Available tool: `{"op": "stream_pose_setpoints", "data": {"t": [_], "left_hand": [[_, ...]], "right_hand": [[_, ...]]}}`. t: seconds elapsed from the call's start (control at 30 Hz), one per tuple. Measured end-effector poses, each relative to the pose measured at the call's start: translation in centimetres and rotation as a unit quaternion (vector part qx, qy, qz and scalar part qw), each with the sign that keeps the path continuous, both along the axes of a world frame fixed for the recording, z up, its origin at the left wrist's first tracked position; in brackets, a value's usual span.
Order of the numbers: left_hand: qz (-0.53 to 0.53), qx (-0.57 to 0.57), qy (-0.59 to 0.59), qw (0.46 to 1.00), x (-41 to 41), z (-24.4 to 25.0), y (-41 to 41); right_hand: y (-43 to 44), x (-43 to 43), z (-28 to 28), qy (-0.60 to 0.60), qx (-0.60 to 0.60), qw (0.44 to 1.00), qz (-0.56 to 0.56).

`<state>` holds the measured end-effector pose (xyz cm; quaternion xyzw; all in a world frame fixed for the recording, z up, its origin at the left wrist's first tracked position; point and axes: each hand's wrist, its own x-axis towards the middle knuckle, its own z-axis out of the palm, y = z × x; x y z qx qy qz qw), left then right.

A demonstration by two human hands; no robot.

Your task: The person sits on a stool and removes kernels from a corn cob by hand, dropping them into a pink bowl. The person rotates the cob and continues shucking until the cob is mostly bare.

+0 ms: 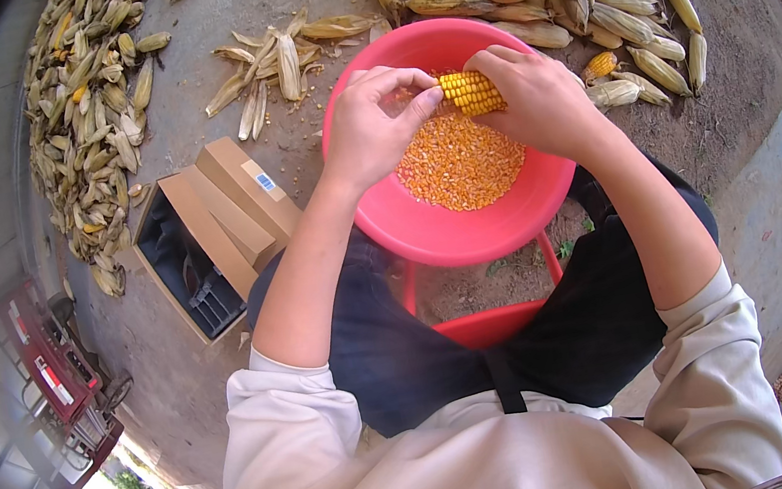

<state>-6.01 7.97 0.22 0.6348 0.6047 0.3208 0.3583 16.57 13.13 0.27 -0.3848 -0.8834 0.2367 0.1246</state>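
Note:
Over a pink plastic basin (466,241), my right hand (535,90) is closed around one end of a husked yellow corn cob (472,92). The thumb and index finger of my left hand (379,113) pinch the cob's other end. Rows of kernels show between the two hands; the part under my right fingers is hidden. Loose orange-yellow corn kernels (463,165) cover the bottom of the basin, below the cob.
Unshelled corn ears (620,24) lie heaped beyond the basin to the right, more corn (93,129) at far left. Dry husks (288,62) lie ahead. An open cardboard box (235,215) with dark contents stands left, a red machine (54,378) farther left. My legs flank the basin.

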Motion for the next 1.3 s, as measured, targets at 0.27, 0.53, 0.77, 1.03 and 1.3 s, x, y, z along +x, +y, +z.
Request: {"op": "stream_pose_setpoints", "data": {"t": [0.27, 0.53, 0.77, 1.03, 1.3], "left_hand": [[-0.052, 0.064, 0.137, 0.987, -0.3, -0.6, -0.3], [-0.064, 0.010, 0.128, 0.990, -0.4, -0.2, -0.6], [-0.003, 0.027, 0.027, 0.999, -0.6, 0.2, -0.2], [0.039, -0.090, -0.210, 0.973, -0.2, -0.6, -0.3], [0.053, -0.172, -0.263, 0.948, -0.1, -0.7, -0.2]], "right_hand": [[-0.2, -0.1, -0.6, -0.039, 0.007, 0.999, 0.037], [-0.5, -0.6, -0.6, -0.051, 0.004, 0.998, 0.046], [0.0, -0.1, 0.3, 0.020, -0.015, 1.000, 0.011], [0.0, 0.0, 0.8, 0.027, -0.029, 0.999, -0.007], [-0.1, 0.2, 0.9, 0.019, -0.028, 0.999, -0.001]]}}
